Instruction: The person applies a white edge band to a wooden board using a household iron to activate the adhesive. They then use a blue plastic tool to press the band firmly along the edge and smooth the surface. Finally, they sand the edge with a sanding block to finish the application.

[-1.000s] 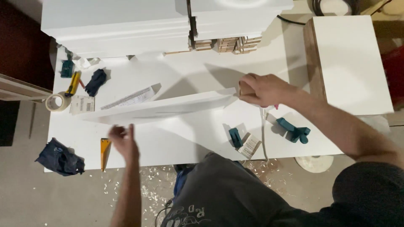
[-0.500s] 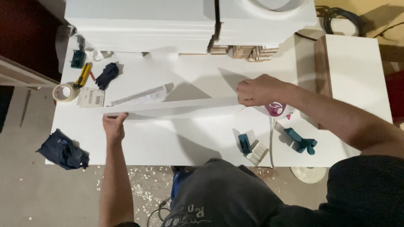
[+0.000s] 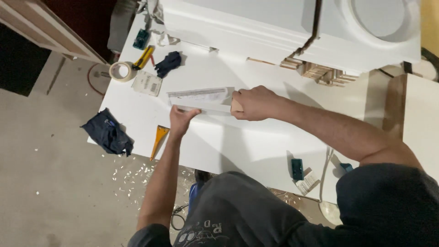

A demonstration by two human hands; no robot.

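Surface [image 3: 256, 146] first: one broad, smooth white slab, with two bulky white moulded pieces [image 3: 283, 27] stacked at its far edge. On it, in front of me, lies one long flat white strip [image 3: 201, 98]. My right hand [image 3: 256, 103] has its grip clamped around a small tan wooden block [image 3: 236, 106] at the strip's end; my left hand [image 3: 182, 120] presses flat on the strip's near edge, fingers together. Smaller still: one crumpled dark cloth [image 3: 107, 132], one tape roll [image 3: 120, 71], one orange wedge [image 3: 158, 139].
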